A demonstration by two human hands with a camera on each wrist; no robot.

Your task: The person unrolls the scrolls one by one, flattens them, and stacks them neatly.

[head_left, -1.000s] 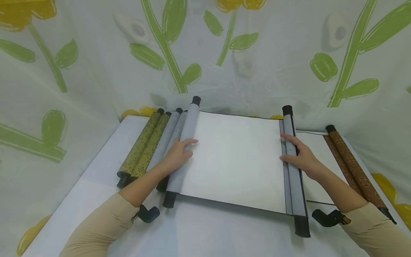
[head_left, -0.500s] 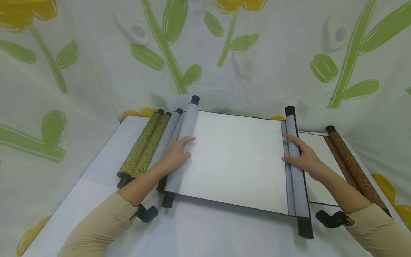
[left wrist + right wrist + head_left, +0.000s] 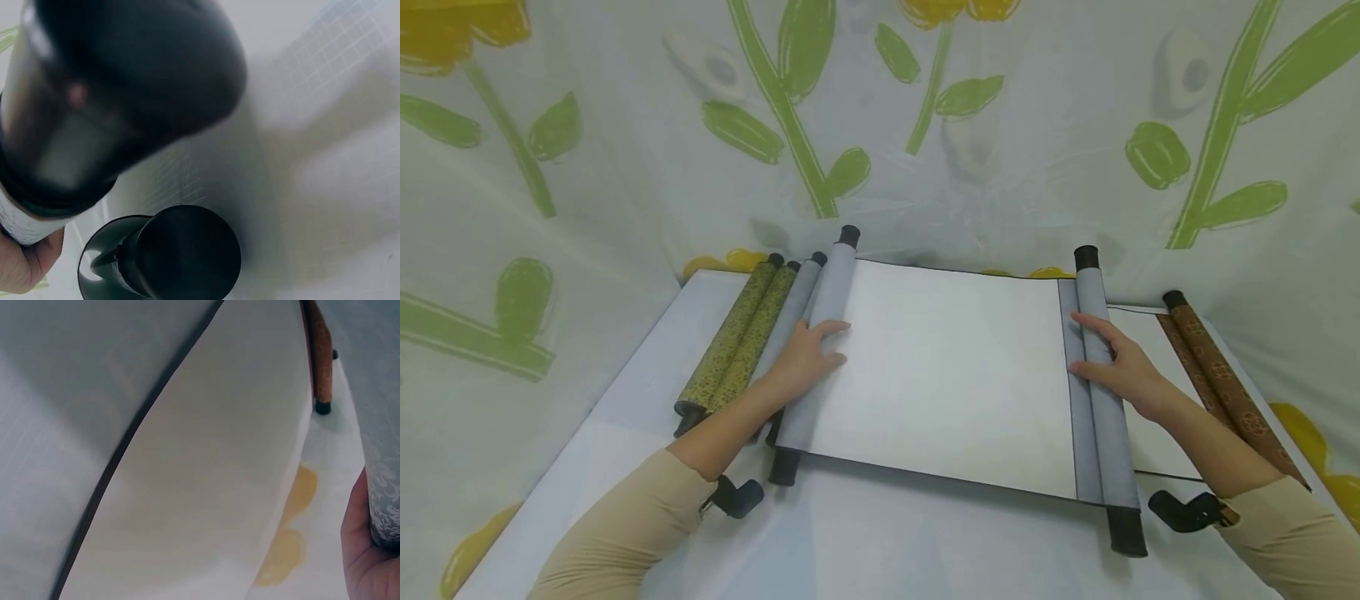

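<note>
A grey-blue brocade scroll point(image 3: 947, 375) lies partly unrolled, its blank white sheet spread between two rollers with black end knobs. My left hand point(image 3: 805, 362) grips the left roller point(image 3: 837, 287), thumb and fingers round it. Around the right roller point(image 3: 1112, 442) curl the fingers and thumb of my right hand point(image 3: 1126, 373). A flat grey band point(image 3: 1081, 425) runs beside that roller. The left wrist view has a black end knob point(image 3: 144, 69) close up and the edge of my left hand point(image 3: 28, 265). In the right wrist view, my right hand point(image 3: 369, 565) holds the patterned grey roll point(image 3: 384, 500).
Green-yellow patterned rolls point(image 3: 737, 333) and another grey roll point(image 3: 786, 321) lie left of the scroll, close to my left hand. A brown patterned scroll point(image 3: 1221, 375) with white paper point(image 3: 1157, 367) lies to the right, partly under my right arm. A flower-printed curtain point(image 3: 1000, 192) hangs behind the table.
The two rollers have moved farther apart: my right hand has shifted right with its roller, my left hand slightly left. The grey band beside the right roller shows wider.
</note>
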